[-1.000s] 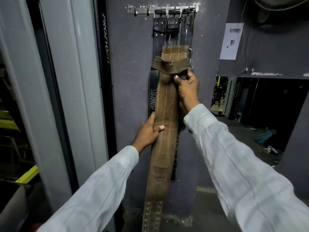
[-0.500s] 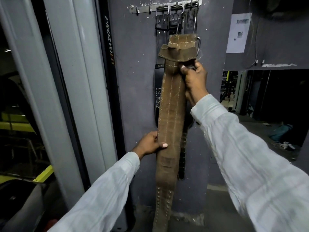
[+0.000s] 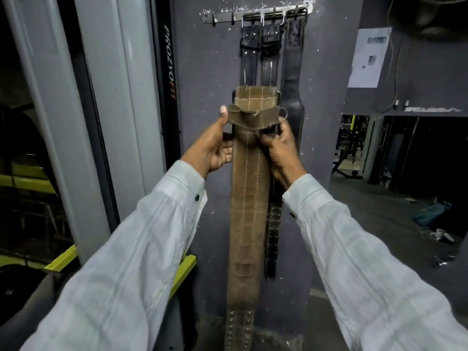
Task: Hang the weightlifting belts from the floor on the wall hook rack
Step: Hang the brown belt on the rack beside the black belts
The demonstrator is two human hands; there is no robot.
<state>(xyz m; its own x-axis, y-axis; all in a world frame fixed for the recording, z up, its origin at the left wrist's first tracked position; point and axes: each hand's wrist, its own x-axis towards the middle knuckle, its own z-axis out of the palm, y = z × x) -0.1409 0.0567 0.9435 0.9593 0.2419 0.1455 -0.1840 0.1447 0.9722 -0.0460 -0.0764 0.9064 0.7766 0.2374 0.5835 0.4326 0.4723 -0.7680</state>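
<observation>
The brown belt [image 3: 247, 198] is held upright near the wall, below the hook rack [image 3: 255, 15], gripped at its upper end by the left hand [image 3: 212, 145] and right hand [image 3: 279, 145], beside hung black belts [image 3: 271, 62].

Dim indoor light; sleeves overexposed, edges warped, corners dark.

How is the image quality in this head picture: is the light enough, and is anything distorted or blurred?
Head view: dim indoor light, the black belts on the hook rack lose detail; the brown belt stays sharp; the wide-angle lens bends the grey frame at the left; the sleeves near the bottom corners look soft.
</observation>
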